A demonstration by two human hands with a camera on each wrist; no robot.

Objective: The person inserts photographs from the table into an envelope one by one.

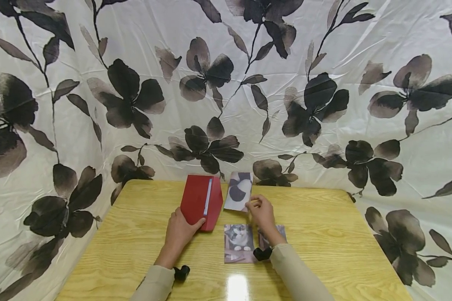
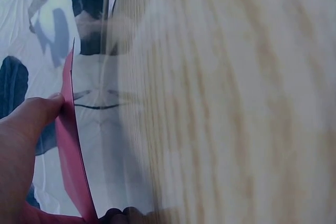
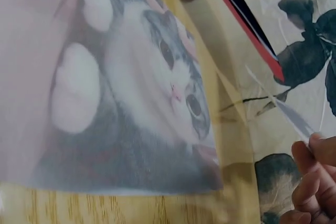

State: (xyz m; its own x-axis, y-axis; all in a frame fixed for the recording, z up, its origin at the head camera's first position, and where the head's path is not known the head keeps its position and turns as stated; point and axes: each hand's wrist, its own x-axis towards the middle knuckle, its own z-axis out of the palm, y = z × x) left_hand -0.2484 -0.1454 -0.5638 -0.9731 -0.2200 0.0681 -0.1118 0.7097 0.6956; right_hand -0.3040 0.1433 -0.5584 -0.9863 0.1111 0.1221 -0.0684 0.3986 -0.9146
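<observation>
My left hand (image 1: 181, 232) grips a red envelope (image 1: 197, 196) by its near end, thumb on the face. A pale strip of paper (image 1: 208, 196) shows in the envelope's opening, beside the flap. In the left wrist view, the envelope (image 2: 72, 150) is seen edge-on, raised off the table. My right hand (image 1: 263, 213) pinches a photo card (image 1: 239, 191) by its lower right corner, close to the envelope's right side. The card carries a dark and white picture. Below it on the table lies a photo of a grey and white cat (image 1: 238, 243).
A second photo (image 1: 281, 230) lies right of the cat photo, partly hidden under my right forearm. Everything rests on a yellow wood-grain table (image 1: 324, 234). A white cloth with dark flowers (image 1: 263, 104) hangs along the back and sides.
</observation>
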